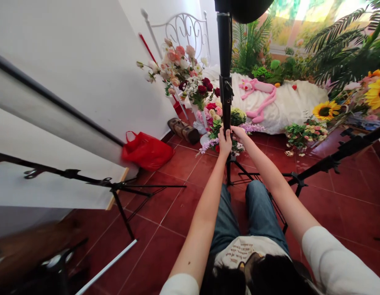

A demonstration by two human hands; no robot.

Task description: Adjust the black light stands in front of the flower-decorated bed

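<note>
A black light stand [225,49] rises upright in front of me, with a dark round fixture [251,9] at its top, cut off by the frame edge. My left hand [225,142] is wrapped round the lower part of its pole, thumb up. Just to the right, at the same height, my right hand [238,134] grips the pole from the side, its fingertips partly hidden behind it. The stand's legs spread on the red tiled floor [174,205] below my hands.
Other black stands lean in at left [69,174] and right [331,162]. A red bag [148,151] sits by the wall. Behind are artificial flowers [180,61], a pink plush toy [263,88] on white cloth [290,106], and a white metal headboard [183,30].
</note>
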